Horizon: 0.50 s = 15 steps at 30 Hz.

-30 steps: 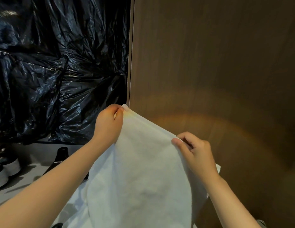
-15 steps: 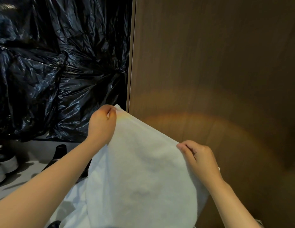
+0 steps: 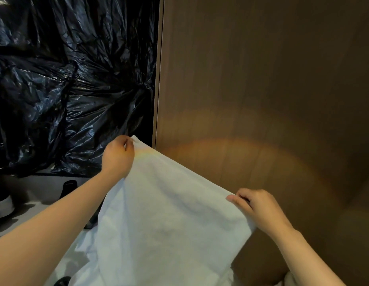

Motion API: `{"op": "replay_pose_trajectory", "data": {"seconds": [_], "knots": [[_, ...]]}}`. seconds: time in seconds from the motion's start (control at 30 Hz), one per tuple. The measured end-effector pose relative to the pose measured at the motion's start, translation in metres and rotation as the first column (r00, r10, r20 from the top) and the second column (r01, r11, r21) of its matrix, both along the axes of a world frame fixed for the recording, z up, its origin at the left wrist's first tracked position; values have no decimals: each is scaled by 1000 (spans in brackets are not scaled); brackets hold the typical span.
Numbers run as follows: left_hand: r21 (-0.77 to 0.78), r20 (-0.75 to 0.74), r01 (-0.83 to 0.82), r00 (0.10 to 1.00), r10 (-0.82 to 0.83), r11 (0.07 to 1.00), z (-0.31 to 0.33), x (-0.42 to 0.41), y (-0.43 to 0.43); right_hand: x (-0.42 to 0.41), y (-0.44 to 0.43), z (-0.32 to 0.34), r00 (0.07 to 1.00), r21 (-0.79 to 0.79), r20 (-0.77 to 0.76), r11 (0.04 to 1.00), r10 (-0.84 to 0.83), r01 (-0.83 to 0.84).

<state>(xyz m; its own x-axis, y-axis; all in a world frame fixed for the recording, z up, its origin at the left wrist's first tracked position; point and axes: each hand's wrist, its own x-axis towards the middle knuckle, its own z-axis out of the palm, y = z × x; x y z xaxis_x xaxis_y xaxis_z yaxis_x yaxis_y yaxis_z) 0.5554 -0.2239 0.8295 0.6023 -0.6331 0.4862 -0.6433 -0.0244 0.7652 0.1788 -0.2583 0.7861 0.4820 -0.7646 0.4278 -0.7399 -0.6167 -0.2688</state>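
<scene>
Between the two hands, in front of one tall brown wood-grain panel [image 3: 262, 79], I count a single white fabric sheet [image 3: 169, 223], soft and lightly creased, its top edge sloping from upper left down to lower right while the rest hangs past the bottom of my view. I see the left hand [image 3: 117, 155] pinching the upper corner between thumb and curled fingers, and the right hand [image 3: 260, 209] gripping the lower end of that edge, fingers curled over it. Behind the left hand hangs one stretch of crumpled glossy black plastic sheeting [image 3: 66, 89], and one dark bottle-shaped object [image 3: 69, 188] stands beside the left forearm.
</scene>
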Motion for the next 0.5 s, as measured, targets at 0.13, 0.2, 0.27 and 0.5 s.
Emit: {"op": "replay_pose_trajectory", "data": {"seconds": [0.13,0.2,0.27,0.5], "knots": [[-36,-1,-6,1000,6,999,5,-3,-4,-6,-14,23,993,-78,69,992,-93,98],[-100,-18,-18,1000,17,995,12,-6,-6,-4,-24,45,967,-69,214,985,-140,158],[-162,-43,-32,999,26,986,22,-9,-6,-1,-34,72,916,-76,375,980,-141,182],[-284,12,-116,992,124,952,67,-11,-13,0,-54,156,916,-295,381,922,-128,252]]}}
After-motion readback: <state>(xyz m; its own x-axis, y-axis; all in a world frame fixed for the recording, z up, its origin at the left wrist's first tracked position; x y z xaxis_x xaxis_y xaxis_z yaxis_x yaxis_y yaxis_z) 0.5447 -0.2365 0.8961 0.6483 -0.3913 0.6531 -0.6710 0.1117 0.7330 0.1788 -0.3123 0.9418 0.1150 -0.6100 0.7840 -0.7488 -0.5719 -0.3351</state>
